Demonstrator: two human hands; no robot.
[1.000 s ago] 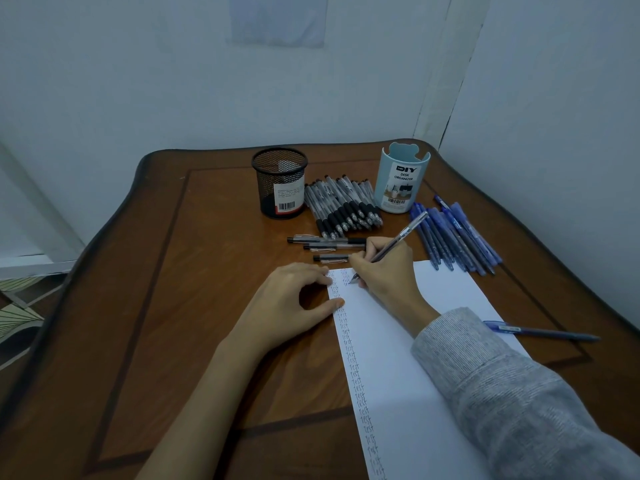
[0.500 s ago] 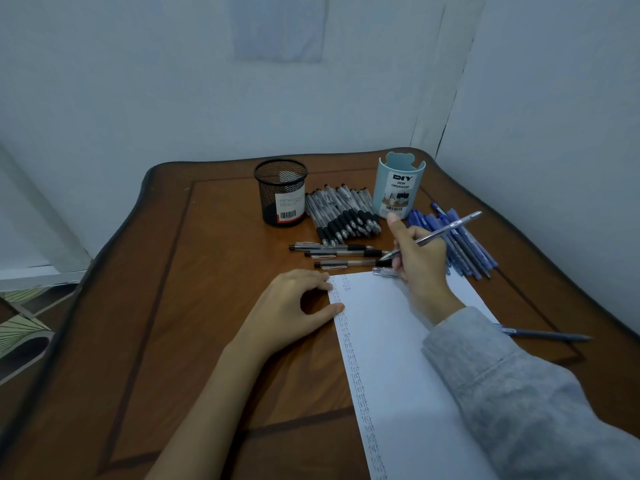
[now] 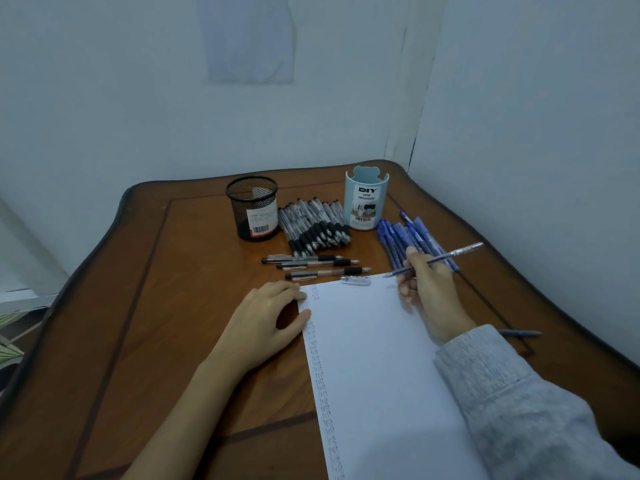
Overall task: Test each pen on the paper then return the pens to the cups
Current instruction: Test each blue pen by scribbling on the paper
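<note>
My right hand (image 3: 427, 289) grips an uncapped blue pen (image 3: 450, 255), tip pointing left just above the top edge of the white paper (image 3: 374, 358). A clear pen cap (image 3: 355, 280) lies at that top edge. My left hand (image 3: 268, 313) rests on the paper's top left corner, beside a column of small written words. Behind stand a black mesh cup (image 3: 252, 209) and a light blue cup (image 3: 365, 200). A pile of black pens (image 3: 313, 226) lies between the cups, and three black pens (image 3: 313, 265) lie crosswise in front of it. Blue pens (image 3: 403, 237) lie right of the blue cup.
The brown wooden table (image 3: 156, 306) sits in a corner, with walls close behind and to the right. One more blue pen (image 3: 519, 333) lies on the table right of my right sleeve.
My right hand has lifted the pen off the paper's top left corner and carried it right, to the top right of the sheet. The left hand has stayed put.
</note>
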